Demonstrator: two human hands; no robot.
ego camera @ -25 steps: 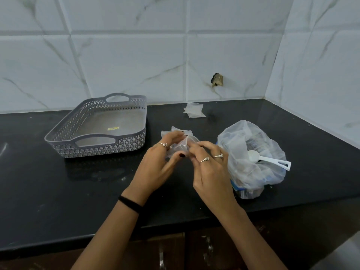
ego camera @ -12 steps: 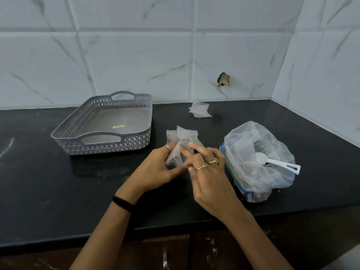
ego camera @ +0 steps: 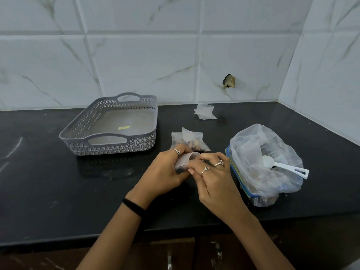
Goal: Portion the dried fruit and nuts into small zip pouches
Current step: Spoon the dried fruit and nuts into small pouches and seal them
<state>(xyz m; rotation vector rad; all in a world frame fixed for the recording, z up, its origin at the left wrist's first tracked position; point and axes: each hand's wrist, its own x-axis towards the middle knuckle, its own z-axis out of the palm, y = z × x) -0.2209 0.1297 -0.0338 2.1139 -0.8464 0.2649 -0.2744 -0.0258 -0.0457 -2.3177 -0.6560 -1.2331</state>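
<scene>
1. Counter [ego camera: 58, 191]: black and bare up front, so I've got working room right under my hands.
2. Basket [ego camera: 115, 123]: grey, nothing in it, back left, well clear. My guess is finished pouches go there.
3. Bag [ego camera: 259, 152]: clear, mouth slumped open, near my right hand for an easy reach. The fruit-and-nut stock is inside, dim through the film. It sits in or on a blue-rimmed tub that's mostly covered, so I can't tell which.
4. Left hand [ego camera: 165, 172]: closed around the lower end of a pouch [ego camera: 183, 160], bracing it just above the counter.
5. Right hand [ego camera: 212, 176]: fingertips pinched narrow on the pouch's top edge. Looks like I'm pressing the zip shut, but the strip is under my fingers, so I can't confirm.
6. Scoop [ego camera: 280, 165]: white, bowl resting in the bag's mouth, handle sticking out right. Parked there for the next portion.
7. Filled pouches [ego camera: 190, 140]: just beyond my knuckles, dark pieces visible inside. They overlap, looks like two, count unsure.
8. Empty pouches [ego camera: 204, 112]: flat, by the wall, well apart from the rest. Likely the spare supply.
9. Hidden: how full the held pouch is, both hands cover most of it.
</scene>
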